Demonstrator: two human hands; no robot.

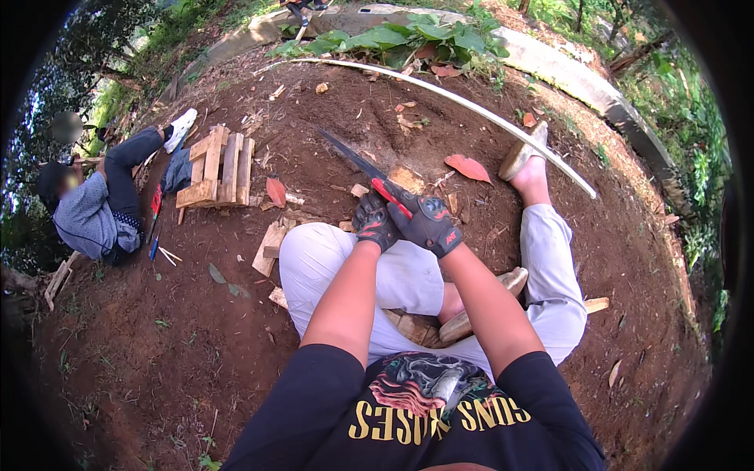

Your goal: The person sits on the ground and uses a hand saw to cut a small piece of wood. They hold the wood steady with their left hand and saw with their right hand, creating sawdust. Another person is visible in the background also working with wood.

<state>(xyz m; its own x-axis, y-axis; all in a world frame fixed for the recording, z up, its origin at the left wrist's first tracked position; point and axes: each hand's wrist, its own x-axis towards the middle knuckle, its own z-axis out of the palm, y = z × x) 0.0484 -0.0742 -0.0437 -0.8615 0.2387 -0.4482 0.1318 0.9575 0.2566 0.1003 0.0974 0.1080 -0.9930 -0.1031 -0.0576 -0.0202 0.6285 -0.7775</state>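
Observation:
Both my hands wear black gloves with red marks and meet above my bent left knee. My right hand [430,222] is closed round the red handle of a hand saw [353,157], whose dark blade points away to the far left. Close against it, my left hand [375,223] has its fingers curled by the handle; what they grip is hidden. A small pale wood piece [359,191] shows just past the left glove. Beyond the right glove a cut wood block [407,179] stands on the soil.
A slatted wooden stool [216,169] stands left, near a seated person [94,208] with a red-and-blue tool [155,212]. Wood offcuts [272,245] lie by my left knee. A long pale strip [471,114] arcs across the soil ahead, before leafy plants [416,39] and a low wall [565,74].

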